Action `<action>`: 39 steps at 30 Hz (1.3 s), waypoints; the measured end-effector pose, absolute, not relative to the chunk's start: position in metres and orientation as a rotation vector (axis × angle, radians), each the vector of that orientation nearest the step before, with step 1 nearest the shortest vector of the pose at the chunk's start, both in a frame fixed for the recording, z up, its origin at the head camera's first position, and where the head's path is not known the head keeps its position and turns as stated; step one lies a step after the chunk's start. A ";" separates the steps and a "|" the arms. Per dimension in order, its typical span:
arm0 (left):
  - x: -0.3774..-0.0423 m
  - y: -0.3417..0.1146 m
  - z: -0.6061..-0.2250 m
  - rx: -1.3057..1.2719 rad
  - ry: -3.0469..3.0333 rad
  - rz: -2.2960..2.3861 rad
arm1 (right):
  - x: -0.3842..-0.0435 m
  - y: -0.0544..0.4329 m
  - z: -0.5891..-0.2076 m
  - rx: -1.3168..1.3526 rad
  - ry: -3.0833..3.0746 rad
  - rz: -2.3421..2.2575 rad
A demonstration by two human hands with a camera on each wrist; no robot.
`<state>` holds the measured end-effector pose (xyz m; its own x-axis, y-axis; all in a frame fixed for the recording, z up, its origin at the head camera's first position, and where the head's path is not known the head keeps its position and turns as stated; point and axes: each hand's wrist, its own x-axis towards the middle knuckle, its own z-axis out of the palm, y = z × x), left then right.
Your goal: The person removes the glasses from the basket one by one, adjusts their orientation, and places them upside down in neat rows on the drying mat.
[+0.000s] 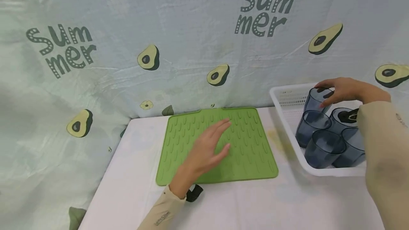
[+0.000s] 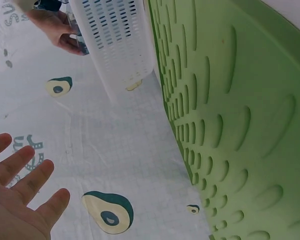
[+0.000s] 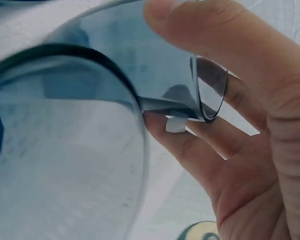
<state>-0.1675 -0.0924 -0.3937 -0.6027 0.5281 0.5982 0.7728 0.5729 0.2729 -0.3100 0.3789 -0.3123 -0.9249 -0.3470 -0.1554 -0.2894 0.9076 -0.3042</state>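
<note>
My right hand [image 1: 349, 89] grips a clear blue drinking glass [image 1: 312, 100] by its upper rim, at the back of a white plastic basket [image 1: 289, 136]. In the right wrist view, the thumb [image 3: 215, 27] lies on the near side of the glass wall [image 3: 135, 60] and the fingers [image 3: 182, 145] are on the other side. Several similar blue glasses [image 1: 324, 148] stand close together in the basket, partly hidden by the right sleeve. My left hand [image 1: 204, 150] is over a green ridged mat [image 1: 249, 162], its fingers extended and spread, holding nothing.
The mat lies on a white-covered table [image 1: 236, 201], left of the basket. Behind them hangs a pale cloth [image 1: 185, 17] printed with avocados and lettering. A black strap [image 1: 194, 193] shows at the left wrist.
</note>
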 end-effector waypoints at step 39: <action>-0.168 -0.073 -0.386 -1.150 -2.284 -0.767 | -0.305 0.364 -0.254 -0.712 2.877 -0.165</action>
<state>-0.1677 -0.0726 -0.3859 -0.5399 0.5662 0.6229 0.8273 0.4932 0.2688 -0.3049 0.3644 -0.2541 -0.8708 -0.4711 -0.1408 -0.4519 0.8796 -0.1486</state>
